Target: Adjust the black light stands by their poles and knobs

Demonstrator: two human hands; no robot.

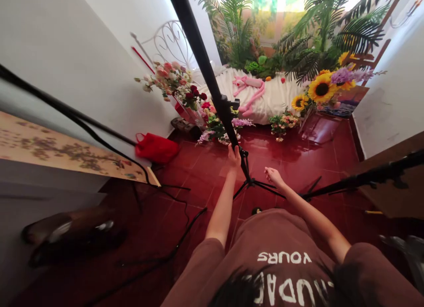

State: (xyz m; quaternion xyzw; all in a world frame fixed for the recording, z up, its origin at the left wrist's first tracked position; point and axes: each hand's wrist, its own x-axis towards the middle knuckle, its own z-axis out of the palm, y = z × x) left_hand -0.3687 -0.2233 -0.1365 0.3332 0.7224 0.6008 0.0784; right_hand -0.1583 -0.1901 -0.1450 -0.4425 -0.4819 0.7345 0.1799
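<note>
A tall black light stand (212,84) rises in front of me, leaning to the upper left, with its tripod legs (251,182) spread on the floor. My left hand (234,157) is closed on the pole low down, just beside a clamp knob (244,153). A second knob (234,104) sticks out higher on the pole. To the right of the pole, my right hand (273,175) is held in the air with its fingers curled in. I see nothing in it, and it is apart from the stand.
Behind the stand are a white-draped bed (278,99) with a pink plush toy (251,88), sunflowers (321,89) and palm plants. A red bag (155,148) sits left. Another black stand (371,179) crosses from the right. Cables (180,243) trail over the red tiled floor (192,170).
</note>
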